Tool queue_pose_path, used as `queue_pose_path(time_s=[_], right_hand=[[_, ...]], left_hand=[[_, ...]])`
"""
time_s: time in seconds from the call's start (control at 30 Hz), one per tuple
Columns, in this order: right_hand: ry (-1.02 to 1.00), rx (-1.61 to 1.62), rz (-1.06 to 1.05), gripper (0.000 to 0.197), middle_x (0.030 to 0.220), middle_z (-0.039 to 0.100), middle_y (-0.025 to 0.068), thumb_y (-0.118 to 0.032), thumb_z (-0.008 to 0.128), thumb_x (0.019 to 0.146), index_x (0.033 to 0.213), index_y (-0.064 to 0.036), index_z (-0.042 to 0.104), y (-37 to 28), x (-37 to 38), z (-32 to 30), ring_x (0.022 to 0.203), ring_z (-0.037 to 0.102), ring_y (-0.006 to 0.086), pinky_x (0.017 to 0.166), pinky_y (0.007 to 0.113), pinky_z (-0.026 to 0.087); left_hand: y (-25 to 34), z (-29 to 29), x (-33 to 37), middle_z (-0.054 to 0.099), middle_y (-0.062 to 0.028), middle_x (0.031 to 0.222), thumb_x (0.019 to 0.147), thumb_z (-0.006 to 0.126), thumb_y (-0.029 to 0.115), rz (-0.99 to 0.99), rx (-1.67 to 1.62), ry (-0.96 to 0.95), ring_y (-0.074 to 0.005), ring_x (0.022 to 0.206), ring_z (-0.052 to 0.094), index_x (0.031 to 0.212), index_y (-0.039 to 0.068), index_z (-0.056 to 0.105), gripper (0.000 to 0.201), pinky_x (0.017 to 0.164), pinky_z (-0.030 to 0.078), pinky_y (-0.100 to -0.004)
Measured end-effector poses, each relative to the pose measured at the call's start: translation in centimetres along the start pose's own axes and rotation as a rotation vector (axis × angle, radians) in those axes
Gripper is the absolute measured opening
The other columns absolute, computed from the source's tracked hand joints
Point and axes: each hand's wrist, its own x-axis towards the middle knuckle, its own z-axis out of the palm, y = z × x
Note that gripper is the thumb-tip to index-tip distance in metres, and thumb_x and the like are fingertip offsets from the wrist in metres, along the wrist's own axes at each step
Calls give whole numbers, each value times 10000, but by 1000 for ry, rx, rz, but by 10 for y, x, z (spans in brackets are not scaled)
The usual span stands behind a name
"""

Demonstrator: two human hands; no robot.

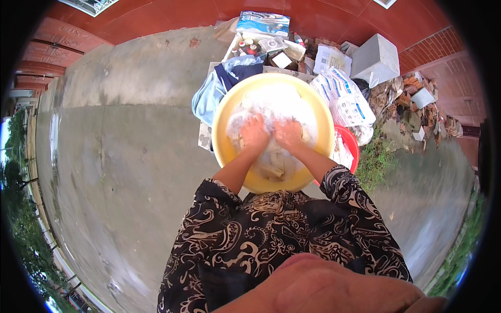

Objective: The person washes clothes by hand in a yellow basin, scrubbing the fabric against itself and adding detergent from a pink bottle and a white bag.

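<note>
A large yellow basin stands in front of me, full of sudsy water and wet white cloth. Both my hands are down in it, side by side and a little apart. My left hand is closed on the white cloth at the left of the middle. Close by on the right, my right hand is closed on the same cloth, its knuckles toward the far rim. Suds and glare hide the fingertips and the far part of the wash.
Left of the basin lies light blue and navy clothing. A red bucket with white cloth stands at the right, below a white plastic bag. Bottles, a blue box, a grey block and broken bricks are beyond.
</note>
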Motion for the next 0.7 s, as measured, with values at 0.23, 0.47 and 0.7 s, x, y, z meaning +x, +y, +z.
queue_pose_path(time_s=[0.23,0.47,0.7], right_hand=[[323,113,-3,291,955,692,220,-242,594,834,1020,-49,708,52,23,131,914,639,428,841,530,488],[91,577,262,353,778,698,122,-359,640,922,912,-17,724,9,37,-7,737,663,287,745,409,509],[643,996,194,327,577,530,45,-302,705,915,793,-11,618,12,-37,-82,533,472,105,540,324,429]], left_hand=[[-5,57,44,662,-323,1080,996,421,300,-7,-292,239,-460,1032,635,1155,-7,626,402,958,438,-572],[-20,-6,32,663,-199,833,1004,476,428,-81,-598,260,-340,814,641,903,-4,660,480,793,496,-460],[-31,-59,-35,403,-39,569,959,642,345,-19,-1153,370,-123,615,421,620,-11,520,507,589,406,-346]])
